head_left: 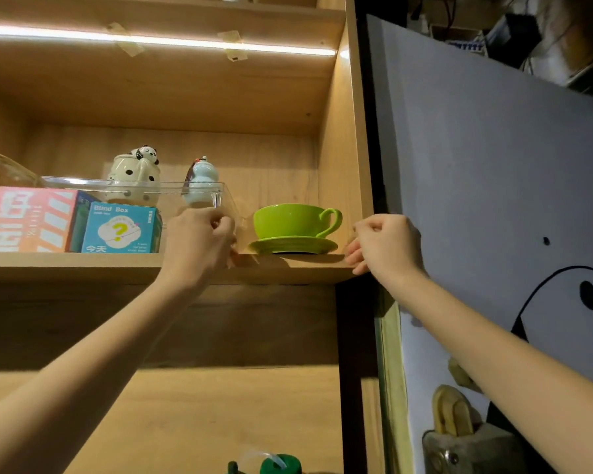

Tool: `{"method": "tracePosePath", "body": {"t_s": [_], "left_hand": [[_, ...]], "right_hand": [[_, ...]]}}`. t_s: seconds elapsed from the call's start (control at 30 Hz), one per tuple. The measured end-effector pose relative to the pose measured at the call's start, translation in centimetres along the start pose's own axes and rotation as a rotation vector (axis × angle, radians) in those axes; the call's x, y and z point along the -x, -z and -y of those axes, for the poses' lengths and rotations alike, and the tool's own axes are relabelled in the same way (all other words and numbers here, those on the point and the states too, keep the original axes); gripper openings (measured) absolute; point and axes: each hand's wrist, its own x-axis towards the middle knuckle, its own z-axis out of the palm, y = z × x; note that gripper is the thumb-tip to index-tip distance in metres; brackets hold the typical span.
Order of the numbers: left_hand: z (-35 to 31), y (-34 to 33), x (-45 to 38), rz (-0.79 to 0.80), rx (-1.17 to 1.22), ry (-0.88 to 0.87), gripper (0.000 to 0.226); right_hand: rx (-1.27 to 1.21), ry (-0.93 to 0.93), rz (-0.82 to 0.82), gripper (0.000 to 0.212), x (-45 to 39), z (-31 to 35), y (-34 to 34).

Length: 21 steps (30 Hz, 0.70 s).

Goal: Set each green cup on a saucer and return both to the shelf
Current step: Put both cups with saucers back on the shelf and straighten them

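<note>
A green cup (293, 221) stands upright on a green saucer (292, 245), at the right end of the wooden shelf (117, 266), handle pointing right. My left hand (199, 239) hovers just left of the saucer, fingers loosely curled, holding nothing. My right hand (386, 242) is just right of the saucer, at the shelf's right corner, fingers curled with nothing in them. Neither hand touches the cup or saucer.
A clear plastic bin (199, 196) holds a blue blind box (120, 228) and a pink box (28, 218). Behind stand a panda pot (134, 174) and a pale blue gourd figurine (201, 179). A white board (493, 165) stands right of the shelf unit.
</note>
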Motion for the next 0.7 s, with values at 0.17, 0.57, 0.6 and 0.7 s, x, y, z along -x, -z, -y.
{"method": "tracePosePath", "body": {"t_s": [0.17, 0.57, 0.6, 0.7], "left_hand": [[1.5, -0.8, 2.2, 0.252, -0.313, -0.264, 0.061], [1.7, -2.9, 2.0, 0.242, -0.437, -0.383, 0.081], [1.6, -3.0, 1.9, 0.253, -0.453, -0.385, 0.078], [1.6, -2.8, 1.4, 0.278, -0.516, -0.395, 0.079]], "right_hand": [[0.411, 0.418, 0.184, 0.046, 4.3, -1.8, 0.5], [0.761, 0.499, 0.143, 0.052, 1.8, -3.9, -1.2], [0.781, 0.509, 0.139, 0.052, 1.6, -4.0, -1.2], [0.811, 0.509, 0.151, 0.051, 1.2, -4.0, -1.2]]}}
